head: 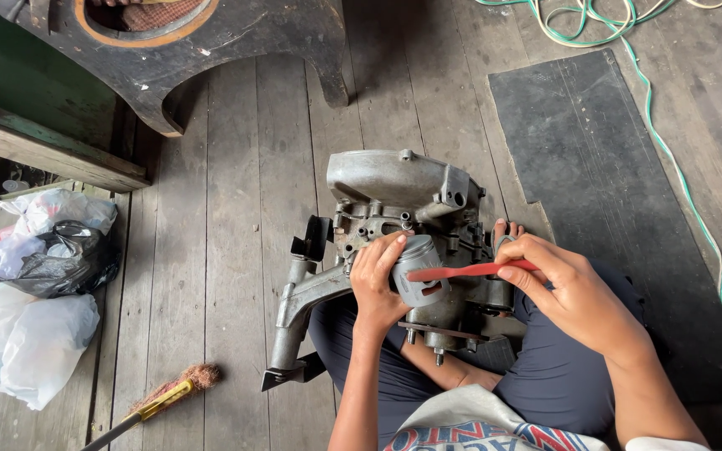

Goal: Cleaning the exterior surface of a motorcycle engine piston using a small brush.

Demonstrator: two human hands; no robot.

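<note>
Left hand holds piston; right hand holds red tool.

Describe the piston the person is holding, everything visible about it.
The piston is a short grey metal cylinder, dull and worn-looking, with ring grooves near its crown and a cut-out skirt below. It lies tilted, crown up and to the right, in front of the engine block. The left hand grips its side, and a red tool held by the right hand lies across it.
</note>
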